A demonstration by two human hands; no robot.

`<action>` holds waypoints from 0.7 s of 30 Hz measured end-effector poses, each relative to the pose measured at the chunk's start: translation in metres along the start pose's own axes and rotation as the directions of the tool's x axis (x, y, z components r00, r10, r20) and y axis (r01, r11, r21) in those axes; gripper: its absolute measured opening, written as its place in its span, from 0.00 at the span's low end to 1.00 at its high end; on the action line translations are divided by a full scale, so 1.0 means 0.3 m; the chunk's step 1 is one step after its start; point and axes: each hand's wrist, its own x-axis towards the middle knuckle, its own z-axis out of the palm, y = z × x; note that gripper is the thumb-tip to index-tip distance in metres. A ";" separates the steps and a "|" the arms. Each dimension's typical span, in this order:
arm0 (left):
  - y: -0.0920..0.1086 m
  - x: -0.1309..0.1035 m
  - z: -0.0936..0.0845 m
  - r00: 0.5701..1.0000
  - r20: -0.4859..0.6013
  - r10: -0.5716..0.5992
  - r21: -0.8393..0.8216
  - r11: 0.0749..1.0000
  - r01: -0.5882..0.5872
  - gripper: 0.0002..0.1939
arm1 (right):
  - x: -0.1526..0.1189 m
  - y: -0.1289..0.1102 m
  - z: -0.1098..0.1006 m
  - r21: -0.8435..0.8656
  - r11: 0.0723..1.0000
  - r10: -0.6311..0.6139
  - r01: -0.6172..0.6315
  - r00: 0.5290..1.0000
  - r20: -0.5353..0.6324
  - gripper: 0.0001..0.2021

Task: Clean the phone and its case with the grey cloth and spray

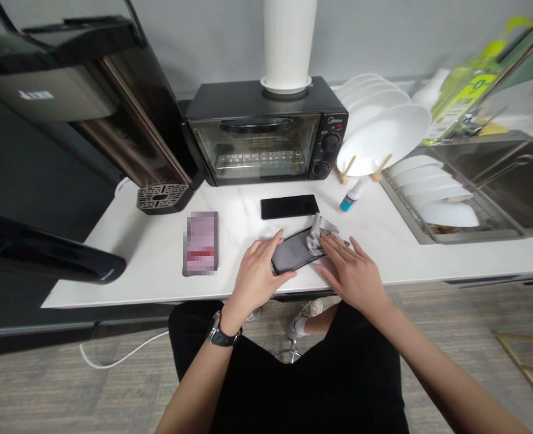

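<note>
A grey, dark-rimmed phone case [291,252] lies aslant near the counter's front edge. My left hand [258,268] grips its left end, with the thumb at the near side and the fingers at the far side. On the case's right end, my right hand [350,268] presses a crumpled light grey cloth [318,234] under its fingers. Just beyond the case lies a black phone [289,207], screen up. A small white bottle with a blue label [350,198] stands to the right of that phone.
A phone with a blurred pinkish screen [202,243] lies left of my hands. Behind stands a toaster oven [261,147], between a tall drink dispenser [126,114] and racked white plates [383,135]. The sink [503,169] is at right, with bowls [438,187] in a drainer.
</note>
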 end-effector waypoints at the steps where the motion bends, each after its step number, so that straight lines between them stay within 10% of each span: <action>1: 0.001 0.001 0.001 1.000 0.004 -0.002 -0.005 1.000 0.002 0.53 | 0.017 -0.014 0.011 0.009 1.000 0.019 -0.019 1.000 -0.014 0.26; 12: -0.017 -0.008 0.004 0.999 0.020 0.046 0.018 0.999 -0.047 0.42 | 0.107 -0.291 0.050 0.243 0.968 -0.070 0.056 0.996 0.051 0.23; 21: -0.003 -0.024 0.011 1.000 0.007 -0.003 0.107 0.994 0.002 0.48 | 0.014 -0.176 -0.024 0.346 0.934 -0.139 0.092 0.984 0.112 0.18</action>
